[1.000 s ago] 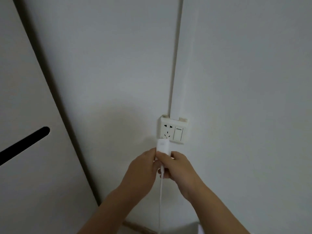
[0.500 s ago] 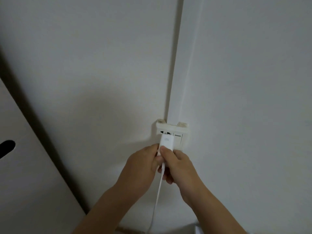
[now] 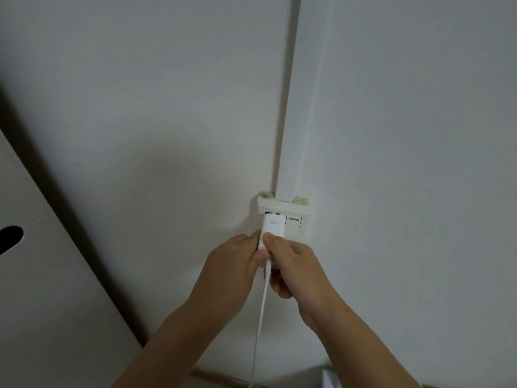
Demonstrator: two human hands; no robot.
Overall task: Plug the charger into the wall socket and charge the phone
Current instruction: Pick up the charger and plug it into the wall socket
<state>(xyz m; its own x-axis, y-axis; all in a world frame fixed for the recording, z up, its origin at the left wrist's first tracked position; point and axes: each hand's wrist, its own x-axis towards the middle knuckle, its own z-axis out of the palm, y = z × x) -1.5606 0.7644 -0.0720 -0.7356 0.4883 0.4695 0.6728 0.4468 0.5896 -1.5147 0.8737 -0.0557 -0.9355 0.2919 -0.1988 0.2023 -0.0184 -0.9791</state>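
Both hands' fingers pinching white charger, against wall socket (cable hanging)

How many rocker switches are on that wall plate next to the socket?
1. The rocker switch sits on the right half of the wall plate, beside the charger. The charger covers the left half, so anything under it is hidden.

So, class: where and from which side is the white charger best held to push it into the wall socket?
Hold the charger by its flat sides at the rear, near the cable, as the left hand and right hand do, coming from below; this leaves its front free to meet the wall socket.
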